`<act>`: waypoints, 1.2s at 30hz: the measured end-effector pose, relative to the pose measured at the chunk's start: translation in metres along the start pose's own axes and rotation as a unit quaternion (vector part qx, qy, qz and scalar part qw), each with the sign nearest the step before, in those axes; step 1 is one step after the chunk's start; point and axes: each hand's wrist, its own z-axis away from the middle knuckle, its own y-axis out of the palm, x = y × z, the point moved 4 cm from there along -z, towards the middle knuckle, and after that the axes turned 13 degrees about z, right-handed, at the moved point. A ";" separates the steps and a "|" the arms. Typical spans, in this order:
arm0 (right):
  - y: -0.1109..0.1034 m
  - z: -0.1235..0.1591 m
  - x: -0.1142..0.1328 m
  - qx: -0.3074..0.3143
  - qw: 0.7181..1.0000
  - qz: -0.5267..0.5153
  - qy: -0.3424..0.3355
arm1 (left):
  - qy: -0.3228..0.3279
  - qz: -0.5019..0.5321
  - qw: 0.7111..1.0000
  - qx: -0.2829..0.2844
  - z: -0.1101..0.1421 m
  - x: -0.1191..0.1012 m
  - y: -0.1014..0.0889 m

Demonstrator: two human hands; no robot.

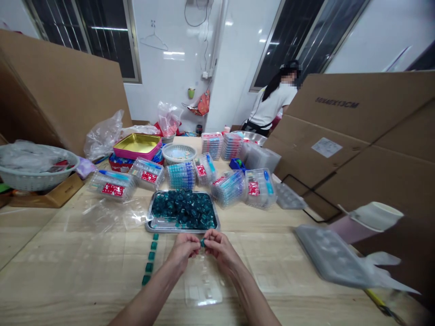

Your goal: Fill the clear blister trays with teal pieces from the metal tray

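Wooden tabletop point(68, 276): five teal blocks point(148, 256) lie in a line, left of the hands. Left hand point(182, 252) and right hand point(221, 250) grip one teal block point(203, 242) between their fingertips; its long axis is unclear.

Not much room straight ahead, tbh: a steel tray of dark teal cubes point(182, 210) sits just past the left hand point(183, 250) and right hand point(220, 249), with clear plastic boxes of blue-and-red packs point(229, 189) crowding behind it. A line of small teal blocks point(148, 258) blocks the left side, a clear plastic blister point(203, 285) sits right below the hands, and a blurry grey plastic tray point(331, 256) cuts off the right. Best way through is the pale wooden tabletop point(68, 280), far left.
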 end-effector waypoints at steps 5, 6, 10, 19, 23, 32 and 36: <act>-0.004 -0.001 -0.005 -0.016 1.000 0.026 0.003 | 0.020 -0.017 0.999 -0.024 -0.002 0.002 0.000; -0.004 -0.001 -0.005 -0.018 0.999 0.032 0.000 | 0.023 -0.023 0.999 -0.025 -0.002 0.002 0.000; -0.005 -0.003 -0.005 -0.017 0.998 0.061 -0.009 | 0.036 -0.066 0.996 -0.043 -0.004 0.004 -0.003; -0.013 -0.020 -0.017 -0.079 0.906 0.410 -0.066 | 0.085 -0.298 0.944 -0.109 -0.026 0.020 -0.017; -0.008 -0.019 -0.015 -0.109 0.838 0.528 -0.087 | 0.130 -0.407 0.896 -0.119 -0.027 0.015 -0.017; 0.048 -0.012 -0.009 -0.066 0.771 0.624 -0.109 | 0.133 -0.546 0.821 -0.102 -0.005 -0.010 -0.048; 0.044 -0.028 0.003 -0.053 0.795 0.588 -0.137 | 0.137 -0.566 0.806 -0.106 -0.002 -0.018 -0.064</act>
